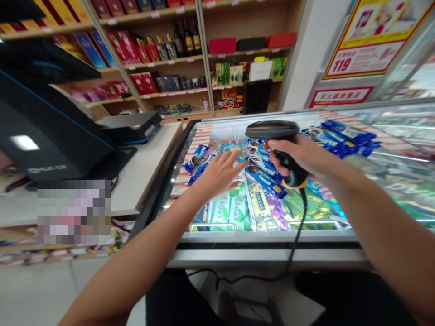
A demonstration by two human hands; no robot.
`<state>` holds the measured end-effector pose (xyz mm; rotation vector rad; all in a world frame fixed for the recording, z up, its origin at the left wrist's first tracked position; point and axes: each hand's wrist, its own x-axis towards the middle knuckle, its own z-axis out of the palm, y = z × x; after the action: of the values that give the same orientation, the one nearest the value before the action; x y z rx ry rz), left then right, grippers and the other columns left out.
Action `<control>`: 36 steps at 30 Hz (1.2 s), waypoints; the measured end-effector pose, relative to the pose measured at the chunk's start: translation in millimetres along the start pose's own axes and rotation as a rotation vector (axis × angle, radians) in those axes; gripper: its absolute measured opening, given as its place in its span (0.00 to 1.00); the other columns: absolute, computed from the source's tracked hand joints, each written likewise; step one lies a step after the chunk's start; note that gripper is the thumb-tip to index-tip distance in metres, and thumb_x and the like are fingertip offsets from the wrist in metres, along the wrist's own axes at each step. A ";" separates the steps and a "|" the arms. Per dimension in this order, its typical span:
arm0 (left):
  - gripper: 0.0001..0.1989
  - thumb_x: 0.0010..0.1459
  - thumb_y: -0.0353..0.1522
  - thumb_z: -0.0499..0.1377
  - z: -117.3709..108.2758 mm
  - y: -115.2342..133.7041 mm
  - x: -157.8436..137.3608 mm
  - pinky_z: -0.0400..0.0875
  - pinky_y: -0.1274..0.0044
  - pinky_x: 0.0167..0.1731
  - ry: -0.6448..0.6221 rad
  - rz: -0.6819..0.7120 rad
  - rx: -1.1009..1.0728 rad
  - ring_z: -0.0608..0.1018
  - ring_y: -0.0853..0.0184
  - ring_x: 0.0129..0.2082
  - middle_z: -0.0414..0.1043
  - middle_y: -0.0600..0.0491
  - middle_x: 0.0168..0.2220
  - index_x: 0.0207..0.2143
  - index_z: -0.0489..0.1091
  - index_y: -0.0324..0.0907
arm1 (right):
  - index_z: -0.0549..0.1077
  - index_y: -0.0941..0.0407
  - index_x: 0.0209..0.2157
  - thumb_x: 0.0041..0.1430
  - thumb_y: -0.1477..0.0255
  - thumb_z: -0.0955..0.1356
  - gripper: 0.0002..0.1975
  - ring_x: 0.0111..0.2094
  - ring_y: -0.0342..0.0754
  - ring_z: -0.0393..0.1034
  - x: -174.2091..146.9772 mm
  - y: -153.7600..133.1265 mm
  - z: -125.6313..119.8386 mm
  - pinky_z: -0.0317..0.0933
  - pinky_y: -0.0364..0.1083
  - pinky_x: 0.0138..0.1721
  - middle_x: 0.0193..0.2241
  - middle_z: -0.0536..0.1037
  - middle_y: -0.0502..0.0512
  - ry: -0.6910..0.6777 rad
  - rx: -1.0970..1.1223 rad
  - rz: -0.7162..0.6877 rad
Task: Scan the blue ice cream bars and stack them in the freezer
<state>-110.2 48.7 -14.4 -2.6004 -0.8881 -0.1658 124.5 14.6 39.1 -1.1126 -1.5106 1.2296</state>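
Observation:
My right hand [306,156] is wrapped round the handle of a black barcode scanner [272,130], its head pointing left and a cable trailing down from the yellow-ringed base. Fingers stretched and apart, my left hand [220,174] hovers over or rests on the blue packets; contact is unclear. Beneath and between both hands lie several blue snack packets [265,179] with white lettering. Two more blue packets [196,158] sit left of my left hand. A pile of similar blue packets [343,138] lies beyond my right wrist.
The packets lie on a glass-topped freezer [217,240] with bagged goods inside. To the left, a dark checkout terminal [57,122] and a scale [131,124] stand on a white counter [136,176]. The scanner's cable [251,278] hangs over the front edge. Shelves [163,63] line the back.

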 end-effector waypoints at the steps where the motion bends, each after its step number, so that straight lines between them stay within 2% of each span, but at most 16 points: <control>1: 0.27 0.65 0.36 0.59 3.6 5.9 5.1 0.62 0.63 0.59 0.021 0.065 -0.028 0.64 0.50 0.64 0.58 0.41 0.67 0.64 0.60 0.44 | 0.68 0.56 0.28 0.56 0.57 0.75 0.19 0.15 0.41 0.61 -0.1 0.3 0.8 0.53 0.42 0.15 0.18 0.70 0.50 -0.009 -0.005 -0.005; 3: 0.24 0.67 0.34 0.57 9.5 14.8 13.8 0.62 0.65 0.58 0.040 0.117 -0.061 0.66 0.52 0.62 0.64 0.42 0.64 0.63 0.60 0.42 | 0.68 0.55 0.27 0.56 0.56 0.75 0.20 0.15 0.41 0.60 -0.3 0.8 2.1 0.53 0.43 0.15 0.18 0.70 0.50 -0.026 -0.013 -0.013; 5: 0.20 0.68 0.34 0.55 12.1 18.1 18.8 0.63 0.64 0.58 0.043 0.103 -0.069 0.66 0.51 0.60 0.67 0.41 0.59 0.61 0.64 0.40 | 0.68 0.55 0.26 0.54 0.55 0.75 0.20 0.15 0.40 0.60 -0.4 1.0 2.8 0.53 0.43 0.15 0.19 0.70 0.50 -0.030 -0.018 -0.017; 9: 0.16 0.67 0.34 0.57 7.6 9.9 15.2 0.62 0.62 0.58 0.031 0.108 -0.144 0.66 0.49 0.61 0.67 0.39 0.59 0.55 0.69 0.38 | 0.67 0.55 0.26 0.53 0.55 0.76 0.21 0.15 0.41 0.60 -0.8 0.3 1.6 0.52 0.43 0.15 0.19 0.69 0.50 -0.020 -0.026 -0.011; 13: 0.15 0.67 0.38 0.56 -2.1 -9.7 1.2 0.67 0.67 0.55 -0.102 0.097 -0.505 0.74 0.57 0.53 0.75 0.42 0.52 0.51 0.72 0.39 | 0.68 0.55 0.28 0.54 0.58 0.75 0.18 0.15 0.41 0.60 -3.7 -3.7 -1.0 0.51 0.42 0.15 0.19 0.69 0.49 0.013 -0.014 0.030; 15: 0.16 0.69 0.40 0.52 -7.6 -21.4 -5.5 0.70 0.70 0.50 -0.193 0.024 -0.723 0.77 0.61 0.45 0.78 0.45 0.46 0.48 0.73 0.40 | 0.68 0.55 0.29 0.55 0.60 0.74 0.17 0.14 0.40 0.59 -6.2 -6.8 -2.6 0.51 0.42 0.14 0.19 0.68 0.48 0.012 0.020 0.038; 17: 0.19 0.70 0.43 0.49 -13.2 -33.2 -10.3 0.71 0.71 0.45 -0.230 -0.099 -0.849 0.78 0.63 0.41 0.78 0.47 0.43 0.44 0.74 0.40 | 0.67 0.55 0.28 0.55 0.61 0.74 0.16 0.14 0.39 0.58 -8.6 -9.1 -4.4 0.51 0.41 0.14 0.18 0.67 0.48 -0.021 0.053 0.024; 19: 0.21 0.69 0.45 0.48 -17.9 -43.3 -12.6 0.71 0.72 0.44 -0.194 -0.213 -0.884 0.77 0.62 0.41 0.78 0.48 0.42 0.41 0.73 0.41 | 0.66 0.55 0.26 0.56 0.60 0.74 0.18 0.14 0.39 0.57 -10.1 -9.5 -5.8 0.50 0.41 0.14 0.18 0.67 0.48 -0.062 0.071 0.008; 22: 0.19 0.68 0.45 0.47 -19.3 -52.0 -11.0 0.69 0.72 0.45 -0.030 -0.338 -0.888 0.76 0.61 0.42 0.76 0.49 0.40 0.37 0.71 0.42 | 0.67 0.55 0.25 0.57 0.59 0.73 0.18 0.13 0.38 0.56 -10.5 -6.6 -5.8 0.49 0.41 0.14 0.18 0.67 0.48 -0.108 0.047 -0.010; 25: 0.18 0.68 0.42 0.45 -12.2 -52.3 -5.6 0.68 0.73 0.41 0.142 -0.471 -0.938 0.74 0.63 0.37 0.72 0.51 0.33 0.32 0.66 0.42 | 0.68 0.56 0.24 0.59 0.55 0.72 0.20 0.13 0.40 0.58 -9.6 -2.5 -2.6 0.51 0.42 0.15 0.17 0.67 0.49 -0.166 -0.070 -0.029; 27: 0.18 0.68 0.41 0.44 -5.2 -50.2 -2.0 0.67 0.75 0.37 0.205 -0.547 -0.973 0.72 0.65 0.34 0.68 0.53 0.29 0.29 0.63 0.43 | 0.68 0.56 0.21 0.59 0.53 0.71 0.23 0.14 0.41 0.59 -9.1 -0.7 -0.1 0.53 0.42 0.16 0.16 0.67 0.50 -0.206 -0.169 -0.022; 31: 0.16 0.67 0.40 0.46 3.7 -47.4 1.1 0.64 0.76 0.31 0.233 -0.617 -0.988 0.70 0.66 0.30 0.63 0.56 0.25 0.28 0.63 0.43 | 0.67 0.56 0.18 0.59 0.53 0.72 0.25 0.15 0.42 0.60 -9.2 1.3 2.3 0.56 0.43 0.18 0.14 0.66 0.51 -0.278 -0.287 0.017; 36: 0.17 0.67 0.37 0.46 3.3 -47.1 0.7 0.62 0.77 0.30 0.230 -0.597 -0.965 0.67 0.68 0.27 0.62 0.56 0.24 0.26 0.61 0.43 | 0.68 0.56 0.21 0.58 0.55 0.73 0.22 0.15 0.42 0.60 -9.0 5.7 0.8 0.57 0.43 0.18 0.15 0.68 0.51 -0.278 -0.273 0.064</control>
<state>-138.4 84.5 -2.1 -2.8766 -1.7922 -1.3074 126.4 6.4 32.6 -1.2102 -1.9108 1.2890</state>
